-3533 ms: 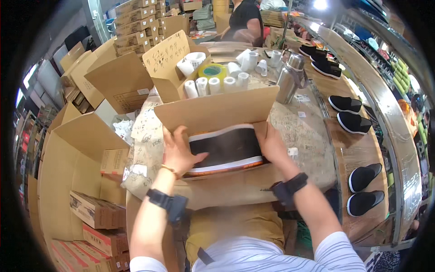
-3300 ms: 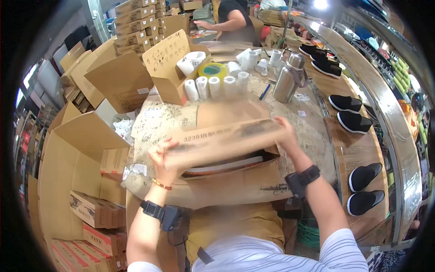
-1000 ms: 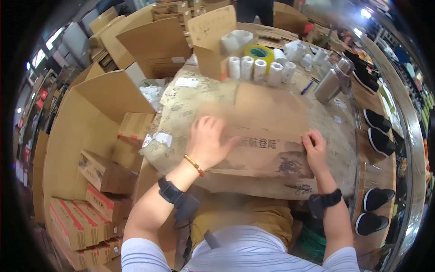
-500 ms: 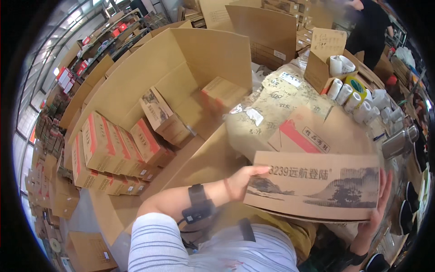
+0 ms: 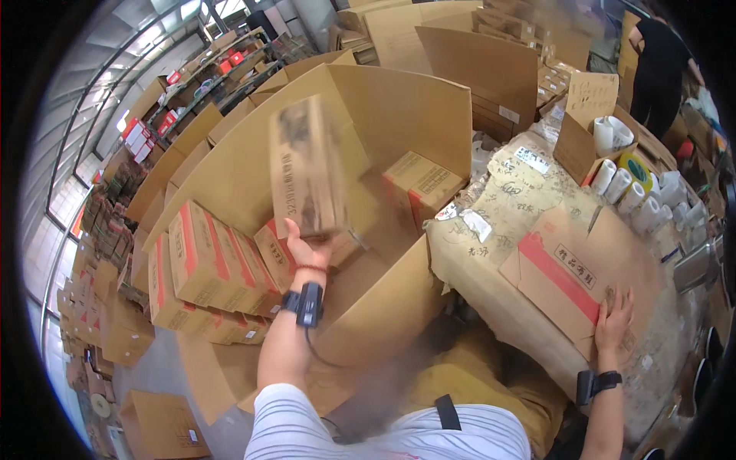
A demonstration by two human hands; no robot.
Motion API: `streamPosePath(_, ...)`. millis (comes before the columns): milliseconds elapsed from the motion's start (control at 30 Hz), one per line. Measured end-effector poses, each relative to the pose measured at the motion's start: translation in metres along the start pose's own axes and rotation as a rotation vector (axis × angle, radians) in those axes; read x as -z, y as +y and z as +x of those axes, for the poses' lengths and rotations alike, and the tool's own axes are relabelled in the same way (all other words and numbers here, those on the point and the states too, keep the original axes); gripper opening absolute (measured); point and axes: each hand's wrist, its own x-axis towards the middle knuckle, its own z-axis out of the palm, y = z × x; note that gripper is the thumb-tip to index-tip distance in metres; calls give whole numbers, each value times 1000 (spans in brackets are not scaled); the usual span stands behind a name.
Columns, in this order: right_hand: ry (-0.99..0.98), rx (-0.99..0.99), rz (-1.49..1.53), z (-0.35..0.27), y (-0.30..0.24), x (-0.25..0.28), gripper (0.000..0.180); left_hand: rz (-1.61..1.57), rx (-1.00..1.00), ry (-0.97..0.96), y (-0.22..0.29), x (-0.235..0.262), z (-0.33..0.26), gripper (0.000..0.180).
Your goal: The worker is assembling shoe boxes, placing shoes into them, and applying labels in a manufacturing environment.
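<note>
Printed box extends beyond gripping left hand; right hand lies spread on cardboard.

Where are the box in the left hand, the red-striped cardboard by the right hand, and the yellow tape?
Held box [image 5: 307,172]: head view, printed side.
Red-striped cardboard [image 5: 560,278]: head view, red stripe.
Yellow tape [image 5: 636,170]: head view, roll's face.

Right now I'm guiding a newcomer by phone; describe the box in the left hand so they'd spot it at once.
Find the large open carton left of the table. At its opening, the left hand holds a long tan box. Unlike the red-banded boxes stacked inside, this one is in hand and shows dark print with no red visible.
</note>
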Motion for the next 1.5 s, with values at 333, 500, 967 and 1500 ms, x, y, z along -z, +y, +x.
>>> streamPosePath(333,-51,13,65,2,-5,0,40,226,135,577,1,48,111,108)
streamPosePath(500,-43,46,103,2,-8,-1,39,197,124,613,30,60,138,102)
streamPosePath(967,335,-106,455,-2,19,-2,42,1358,-244,-1049,-232,-59,-82,75)
streamPosePath(1500,174,-540,835,-87,80,89,86,659,-85,-1011,-236,-129,-154,56)
